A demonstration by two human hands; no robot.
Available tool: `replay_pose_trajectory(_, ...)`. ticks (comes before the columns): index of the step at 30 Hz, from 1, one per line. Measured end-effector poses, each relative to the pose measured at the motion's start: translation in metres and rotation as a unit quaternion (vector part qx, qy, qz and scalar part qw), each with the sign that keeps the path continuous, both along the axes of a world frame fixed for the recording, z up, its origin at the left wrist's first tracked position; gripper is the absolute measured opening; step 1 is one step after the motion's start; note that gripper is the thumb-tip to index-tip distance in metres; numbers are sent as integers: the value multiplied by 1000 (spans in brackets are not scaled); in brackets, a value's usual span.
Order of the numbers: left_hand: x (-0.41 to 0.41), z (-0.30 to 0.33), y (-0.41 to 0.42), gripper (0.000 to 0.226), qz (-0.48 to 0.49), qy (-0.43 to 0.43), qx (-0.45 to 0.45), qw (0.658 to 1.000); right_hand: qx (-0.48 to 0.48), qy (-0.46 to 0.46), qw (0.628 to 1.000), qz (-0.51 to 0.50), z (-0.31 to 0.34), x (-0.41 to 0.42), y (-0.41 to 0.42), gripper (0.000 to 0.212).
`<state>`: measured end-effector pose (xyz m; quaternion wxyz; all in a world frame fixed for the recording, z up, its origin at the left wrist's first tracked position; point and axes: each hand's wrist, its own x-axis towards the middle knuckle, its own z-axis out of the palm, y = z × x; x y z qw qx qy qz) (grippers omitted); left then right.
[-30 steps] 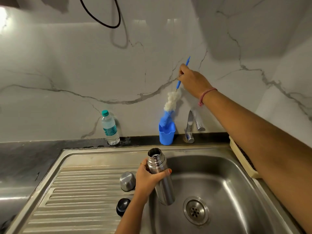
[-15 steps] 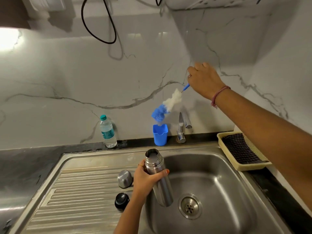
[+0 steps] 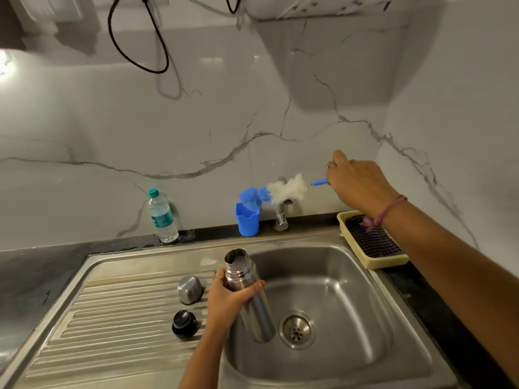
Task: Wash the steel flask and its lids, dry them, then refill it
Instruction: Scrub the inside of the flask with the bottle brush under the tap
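Steel flask (image 3: 248, 293), open-mouthed and tilted, hangs over the sink basin (image 3: 351, 290), the left hand (image 3: 229, 300) wrapped round its upper body. Its steel cap (image 3: 190, 289) and black stopper (image 3: 184, 323) sit apart on the ribbed drainboard (image 3: 112, 327), near the basin's edge. Right hand (image 3: 358, 183) grips a bottle brush (image 3: 276, 189) by the handle, its bristles just above the blue cup (image 3: 247, 219). A cream tray (image 3: 365, 259) holding a dark cloth sits at the basin's right rim.
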<state>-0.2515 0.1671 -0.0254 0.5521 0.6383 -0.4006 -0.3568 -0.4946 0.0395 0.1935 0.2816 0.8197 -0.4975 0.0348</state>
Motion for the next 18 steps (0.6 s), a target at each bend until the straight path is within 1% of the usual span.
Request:
replay_pose_trajectory(3, -6, -3, 0, 68, 6, -12, 2, 1000, 90, -53, 995, 3, -31, -16, 11, 9)
replay_pose_trajectory(5, -7, -6, -2, 67, 9, -19, 7, 1000, 177, -110, 978, 2, -50, -25, 14, 11)
replay_pose_trajectory(7, -7, -8, -4, 66, 12, -30, 11, 999, 241, -142, 960, 12, -68, -35, 13, 13)
replay_pose_trajectory(9, -7, -9, -5, 69, 10, -45, 10, 999, 269, -154, 951, 17, -86, -47, 13, 6)
replay_pose_trajectory(10, -7, -8, -5, 71, 7, -50, 10, 999, 273, -141, 951, 18, -94, -52, 14, 4)
replay_pose_trajectory(12, -5, -8, -7, 72, -4, -56, 12, 998, 276, -113, 955, 2, -110, -60, 19, 7)
replay_pose_trajectory(14, -3, -9, -9, 71, -14, -59, 16, 998, 294, -173, 940, -22, -124, -66, 27, 15)
replay_pose_trajectory(15, -1, -8, -11, 71, -20, -62, 18, 998, 306, -196, 931, -36, -131, -68, 29, 23)
replay_pose_trajectory(17, 1, -8, -15, 72, -32, -70, 24, 997, 337, -209, 916, -54, -147, -74, 31, 42)
replay_pose_trajectory(18, 1, -8, -17, 72, -36, -76, 27, 996, 351, -222, 907, -66, -155, -76, 32, 48)
